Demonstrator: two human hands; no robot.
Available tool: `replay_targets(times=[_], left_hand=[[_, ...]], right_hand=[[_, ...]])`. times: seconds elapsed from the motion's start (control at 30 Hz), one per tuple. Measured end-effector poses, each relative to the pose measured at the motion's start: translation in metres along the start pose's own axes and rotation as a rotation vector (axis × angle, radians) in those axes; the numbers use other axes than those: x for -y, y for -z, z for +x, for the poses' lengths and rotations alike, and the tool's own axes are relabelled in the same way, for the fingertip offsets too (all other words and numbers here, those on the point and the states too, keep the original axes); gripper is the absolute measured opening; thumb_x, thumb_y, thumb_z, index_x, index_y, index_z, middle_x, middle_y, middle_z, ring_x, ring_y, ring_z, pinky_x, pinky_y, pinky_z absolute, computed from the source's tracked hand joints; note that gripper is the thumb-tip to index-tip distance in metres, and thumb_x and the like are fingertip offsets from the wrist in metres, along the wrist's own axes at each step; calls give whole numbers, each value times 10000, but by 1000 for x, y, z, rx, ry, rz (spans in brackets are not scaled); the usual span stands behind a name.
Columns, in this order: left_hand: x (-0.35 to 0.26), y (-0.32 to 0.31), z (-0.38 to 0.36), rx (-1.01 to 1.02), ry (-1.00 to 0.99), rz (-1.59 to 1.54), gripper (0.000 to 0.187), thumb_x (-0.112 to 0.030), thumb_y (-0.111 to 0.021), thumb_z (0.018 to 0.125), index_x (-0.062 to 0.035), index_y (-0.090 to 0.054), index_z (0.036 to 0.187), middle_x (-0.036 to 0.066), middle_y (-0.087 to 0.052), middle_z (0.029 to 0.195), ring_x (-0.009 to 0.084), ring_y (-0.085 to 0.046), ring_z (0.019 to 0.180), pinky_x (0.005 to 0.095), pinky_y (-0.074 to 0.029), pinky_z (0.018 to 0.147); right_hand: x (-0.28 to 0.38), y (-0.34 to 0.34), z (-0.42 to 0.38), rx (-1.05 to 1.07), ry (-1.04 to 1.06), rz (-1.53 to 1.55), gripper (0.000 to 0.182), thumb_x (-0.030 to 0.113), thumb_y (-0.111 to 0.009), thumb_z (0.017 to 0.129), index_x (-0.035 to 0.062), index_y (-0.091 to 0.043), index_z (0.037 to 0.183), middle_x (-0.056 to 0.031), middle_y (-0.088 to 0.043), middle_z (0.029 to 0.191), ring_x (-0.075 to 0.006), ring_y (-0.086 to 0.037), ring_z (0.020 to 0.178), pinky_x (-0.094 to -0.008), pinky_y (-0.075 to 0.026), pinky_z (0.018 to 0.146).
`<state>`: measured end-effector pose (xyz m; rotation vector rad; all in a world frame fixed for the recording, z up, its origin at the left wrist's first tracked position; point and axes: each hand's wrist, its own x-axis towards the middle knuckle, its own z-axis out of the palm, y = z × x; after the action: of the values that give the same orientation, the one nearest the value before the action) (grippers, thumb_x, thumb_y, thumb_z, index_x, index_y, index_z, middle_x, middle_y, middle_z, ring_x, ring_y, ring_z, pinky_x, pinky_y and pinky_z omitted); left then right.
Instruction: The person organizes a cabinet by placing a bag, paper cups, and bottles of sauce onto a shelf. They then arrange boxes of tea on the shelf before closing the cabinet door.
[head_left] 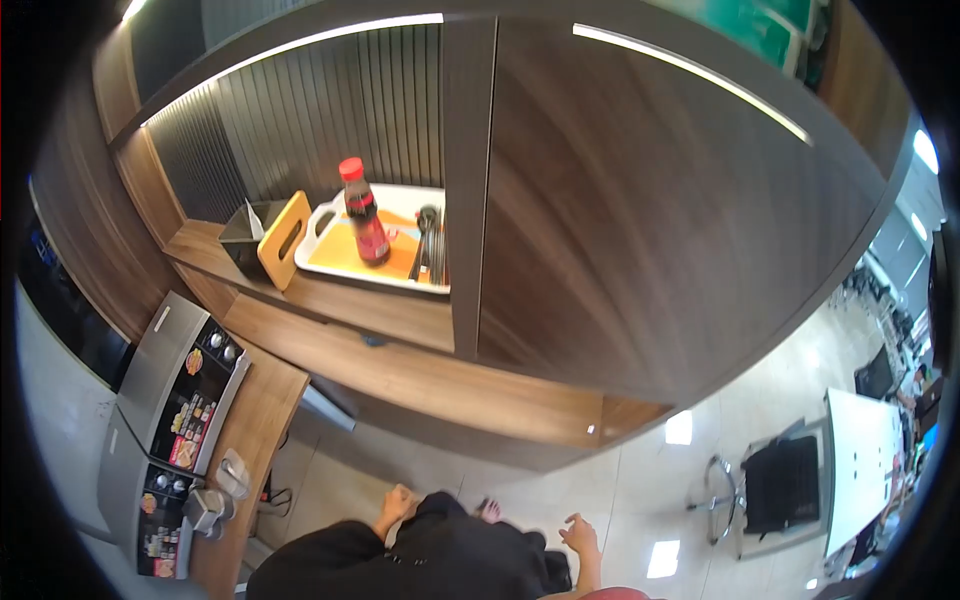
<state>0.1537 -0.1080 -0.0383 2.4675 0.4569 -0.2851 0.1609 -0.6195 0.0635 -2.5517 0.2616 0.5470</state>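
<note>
My left hand (399, 504) hangs low beside my dark clothing, its fingers loosely curled, and nothing shows in it. Lower down on the right, my right hand (578, 535) is held over the floor with its fingers apart and holds nothing. Both hands are well below the shelf and touch none of the things on it. There, a dark drink bottle (366, 215) with a red cap and red label stands upright on a white-rimmed tray (385, 192) with an orange base. Black-handled utensils (430, 245) lie in the tray's right part.
An orange board (285, 240) with a handle slot leans beside a dark tissue box (240, 240). Two countertop appliances (185, 390) and clear containers (233, 475) stand on the left counter. A closed cabinet door (660, 220) fills the right. Beyond are a black chair (783, 485) and a white table (860, 460).
</note>
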Motion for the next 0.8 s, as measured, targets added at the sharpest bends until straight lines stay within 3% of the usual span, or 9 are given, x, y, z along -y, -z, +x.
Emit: replay_targets(times=[0.07, 0.17, 0.3, 0.33, 0.37, 0.53, 0.57, 0.67, 0.8], left_hand=[[101, -4, -39, 588, 261, 291, 155, -236, -666, 932, -82, -671, 934, 131, -715, 839, 274, -697, 702, 403, -537, 641], [125, 44, -83, 961, 428, 122, 160, -227, -655, 932, -69, -665, 953, 122, -706, 831, 260, -682, 693, 390, -524, 628], [130, 41, -73, 797, 339, -1, 170, -215, -640, 931, -52, -656, 978, 108, -695, 821, 241, -661, 681, 371, -508, 609], [125, 37, -64, 725, 309, -56, 174, -212, -636, 931, -48, -654, 984, 105, -692, 819, 237, -656, 678, 366, -503, 604], [125, 34, -55, 667, 291, -129, 177, -209, -632, 931, -44, -652, 991, 102, -689, 816, 232, -650, 675, 362, -499, 600], [113, 19, 19, 457, 234, -625, 197, -194, -613, 930, -23, -642, 1022, 85, -675, 804, 208, -624, 660, 338, -479, 577], [96, 26, 30, 446, 216, -603, 170, -205, -602, 954, -57, -639, 1030, 37, -649, 787, 129, -602, 661, 282, -467, 571], [43, 72, 39, 511, 42, -546, 191, -223, -606, 967, -49, -636, 1041, 72, -678, 836, 152, -647, 718, 303, -513, 624], [108, 68, 24, 422, 136, -443, 264, -234, -626, 950, -25, -654, 1109, 112, -709, 921, 186, -680, 807, 339, -547, 730]], right_hand=[[-86, -79, -29, 348, -170, 66, 390, 303, -766, 820, 123, -661, 1149, -206, -717, 1115, -371, -677, 1097, -457, -547, 922], [-143, -133, -121, 445, -225, 94, 382, 222, -696, 847, 88, -682, 1204, -209, -725, 1097, -331, -723, 994, -425, -576, 838], [-125, -192, -217, -34, -649, 908, 316, 137, -635, 871, 54, -686, 1172, -164, -738, 980, -218, -733, 783, -337, -571, 610], [-172, -278, -228, -191, -751, 1055, 389, 148, -623, 894, 58, -601, 1271, -122, -726, 870, -226, -721, 710, -327, -557, 575], [-130, -240, -239, 0, -726, 1031, 537, 137, -676, 863, 67, -502, 1367, -143, -697, 983, -290, -717, 872, -386, -580, 728], [-34, -259, -326, 67, -842, 908, 572, 128, -699, 842, 68, -497, 1374, -161, -673, 1044, -308, -693, 939, -404, -565, 787], [-23, -268, -343, 59, -856, 885, 579, 126, -703, 838, 68, -495, 1375, -164, -668, 1056, -312, -688, 952, -408, -562, 799], [-7, -302, -391, 5, -867, 765, 600, 121, -717, 825, 69, -492, 1379, -175, -654, 1092, -323, -673, 992, -419, -553, 835], [-10, -333, -429, -127, -849, 487, 629, 113, -735, 809, 70, -488, 1385, -189, -635, 1141, -337, -653, 1045, -433, -540, 882]])
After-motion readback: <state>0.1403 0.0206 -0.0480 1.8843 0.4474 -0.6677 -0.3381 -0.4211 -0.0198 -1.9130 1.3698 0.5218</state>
